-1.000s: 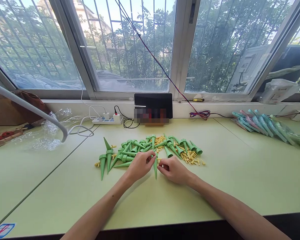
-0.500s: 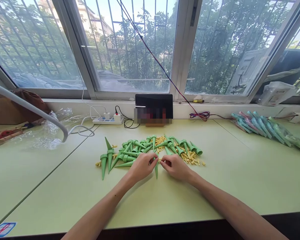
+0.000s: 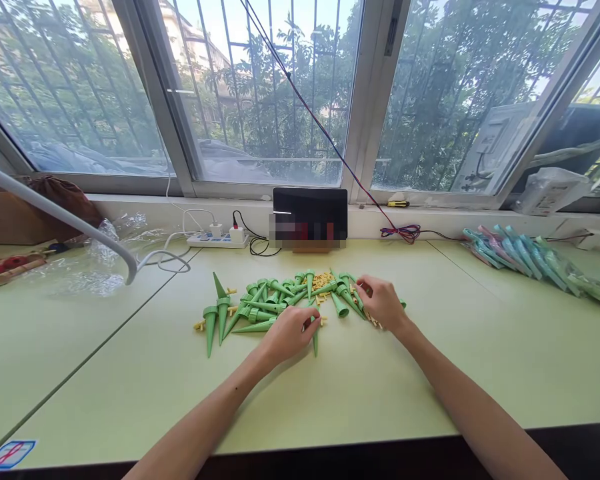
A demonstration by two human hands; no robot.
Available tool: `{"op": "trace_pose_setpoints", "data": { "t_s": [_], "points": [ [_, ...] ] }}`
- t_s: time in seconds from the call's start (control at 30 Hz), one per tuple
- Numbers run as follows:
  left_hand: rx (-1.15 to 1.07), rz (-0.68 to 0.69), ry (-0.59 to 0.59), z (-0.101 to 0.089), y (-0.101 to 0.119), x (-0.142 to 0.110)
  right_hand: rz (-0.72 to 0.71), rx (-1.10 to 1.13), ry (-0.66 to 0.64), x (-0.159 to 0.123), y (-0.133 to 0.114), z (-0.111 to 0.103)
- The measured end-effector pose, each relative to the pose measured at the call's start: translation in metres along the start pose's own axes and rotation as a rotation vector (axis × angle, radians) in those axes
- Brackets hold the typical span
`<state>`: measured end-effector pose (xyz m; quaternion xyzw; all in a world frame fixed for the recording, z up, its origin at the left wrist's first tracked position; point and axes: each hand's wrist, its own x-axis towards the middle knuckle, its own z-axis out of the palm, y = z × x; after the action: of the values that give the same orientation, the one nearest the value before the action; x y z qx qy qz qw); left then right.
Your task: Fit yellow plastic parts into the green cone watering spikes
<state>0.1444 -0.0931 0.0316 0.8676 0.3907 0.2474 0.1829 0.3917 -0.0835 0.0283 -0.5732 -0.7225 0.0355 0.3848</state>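
The left hand (image 3: 293, 332) pinched 1 green spike (image 3: 315, 344) while yellow pegs (image 3: 374, 323) lay beneath the right hand (image 3: 384, 304), its grip unclear.

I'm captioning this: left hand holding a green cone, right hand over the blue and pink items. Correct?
Not quite: in the head view, the right hand is over the yellow pieces instead. The left hand does hold a green cone.

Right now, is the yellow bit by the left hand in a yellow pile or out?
Out: the yellow bit shows beside the left hand, apart from the yellow pile farther back.
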Motion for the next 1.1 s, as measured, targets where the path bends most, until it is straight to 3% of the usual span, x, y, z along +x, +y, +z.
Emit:
{"op": "trace_pose_setpoints", "data": {
  "t_s": [0.23,0.5,0.67,1.1],
  "points": [
    [0.000,0.010,-0.006,0.000,0.000,0.000,0.110,-0.108,-0.175,0.013,0.035,-0.022],
    [0.003,0.010,0.005,-0.001,0.002,0.000,0.118,-0.100,-0.312,0.012,0.030,-0.029],
    [0.007,0.010,0.001,-0.002,0.002,0.000,0.185,-0.177,-0.335,0.012,0.033,-0.029],
    [-0.002,0.013,-0.010,-0.004,0.002,0.000,0.189,-0.209,-0.383,0.012,0.033,-0.024]
  ]
}}
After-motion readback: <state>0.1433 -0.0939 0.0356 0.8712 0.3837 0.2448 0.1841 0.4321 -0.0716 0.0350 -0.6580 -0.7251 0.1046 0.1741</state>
